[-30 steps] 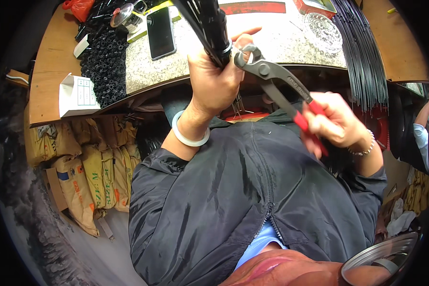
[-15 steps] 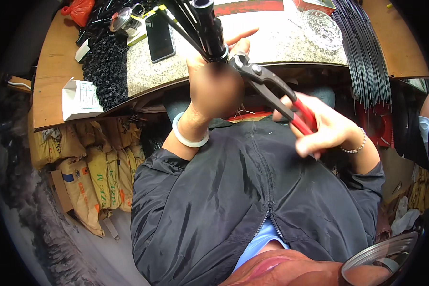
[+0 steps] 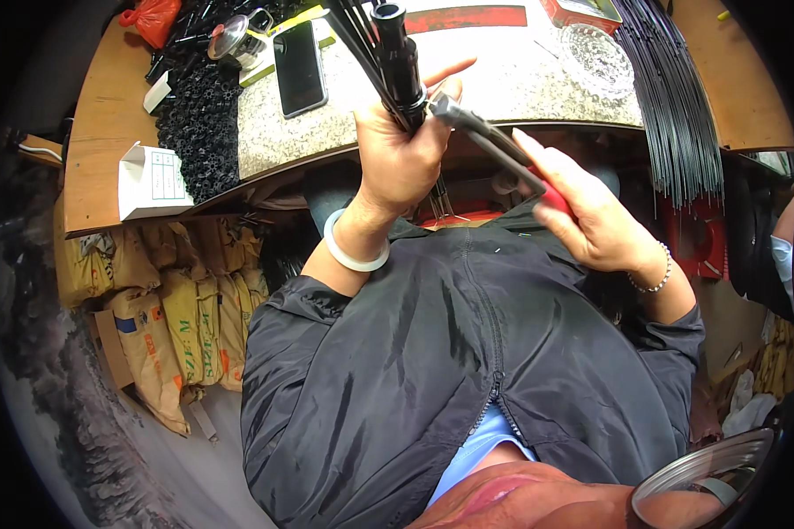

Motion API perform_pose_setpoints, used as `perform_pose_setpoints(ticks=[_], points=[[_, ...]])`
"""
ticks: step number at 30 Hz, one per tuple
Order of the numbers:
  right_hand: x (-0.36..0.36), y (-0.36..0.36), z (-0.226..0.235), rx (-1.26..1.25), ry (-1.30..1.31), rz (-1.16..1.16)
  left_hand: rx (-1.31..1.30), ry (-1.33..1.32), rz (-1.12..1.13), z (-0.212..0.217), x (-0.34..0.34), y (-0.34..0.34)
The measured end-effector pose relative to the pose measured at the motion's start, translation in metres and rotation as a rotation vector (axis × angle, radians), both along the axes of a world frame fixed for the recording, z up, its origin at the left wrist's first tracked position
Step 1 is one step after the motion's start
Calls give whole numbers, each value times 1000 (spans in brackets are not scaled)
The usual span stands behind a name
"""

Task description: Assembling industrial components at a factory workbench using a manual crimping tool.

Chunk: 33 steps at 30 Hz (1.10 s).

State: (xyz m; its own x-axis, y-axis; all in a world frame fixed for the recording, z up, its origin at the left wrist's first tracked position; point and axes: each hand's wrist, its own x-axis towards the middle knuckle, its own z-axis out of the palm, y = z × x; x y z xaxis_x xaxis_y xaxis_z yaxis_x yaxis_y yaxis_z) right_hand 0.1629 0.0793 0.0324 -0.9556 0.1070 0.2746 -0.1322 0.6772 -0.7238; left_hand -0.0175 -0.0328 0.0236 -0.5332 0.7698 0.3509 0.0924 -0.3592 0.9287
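Observation:
My left hand (image 3: pixel 395 167) is closed around what looks like an umbrella frame (image 3: pixel 400 75), a black tube with thin black ribs bunched beside it. Its open tube end points up and away from me, and thin rod ends show below the hand. A white bangle is on that wrist. In my right hand (image 3: pixel 598 216) are pincers (image 3: pixel 496 148) with dark metal arms and red grips. Their head touches or sits just beside the tube next to my left thumb; I cannot tell what lies between the jaws. The handles are close together and seen nearly edge-on.
On the speckled worktop (image 3: pixel 278 150) lie a phone (image 3: pixel 299 69) and a clear glass dish (image 3: pixel 596 62). Small black parts (image 3: pixel 198 132) are heaped at left by a white box (image 3: pixel 153 182). Long thin black rods (image 3: pixel 679 115) hang over the right edge. Filled sacks (image 3: pixel 176 331) stand below left.
The pincers have turned edge-on and their handles have come together as my right hand closed. The frame in my left hand has shifted slightly right.

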Motion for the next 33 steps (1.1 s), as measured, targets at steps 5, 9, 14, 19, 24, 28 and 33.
perform_pose_setpoints(ticks=[5, 9, 14, 19, 24, 28, 33], points=[[0, 6, -4, -313, -164, 36, 19, -15, 27, -2, 1, 5], [-1, 9, 9, -545, -339, -13, -13, -15, 31, -4, 1, 6], [-2, 5, -27, -834, -446, -98, 28, -69, 1, -24, 1, 16], [-16, 16, -38, -433, -132, -141, -28, -101, 119, -19, 2, 15], [-17, 128, -35, 402, -196, -630, 70, -106, 109, -10, -4, 14], [-36, 176, -30, 631, -535, -739, 44, -102, 127, -16, 0, 15], [-46, 187, -37, 599, -471, -647, 40, -78, 113, -16, 2, 15]])
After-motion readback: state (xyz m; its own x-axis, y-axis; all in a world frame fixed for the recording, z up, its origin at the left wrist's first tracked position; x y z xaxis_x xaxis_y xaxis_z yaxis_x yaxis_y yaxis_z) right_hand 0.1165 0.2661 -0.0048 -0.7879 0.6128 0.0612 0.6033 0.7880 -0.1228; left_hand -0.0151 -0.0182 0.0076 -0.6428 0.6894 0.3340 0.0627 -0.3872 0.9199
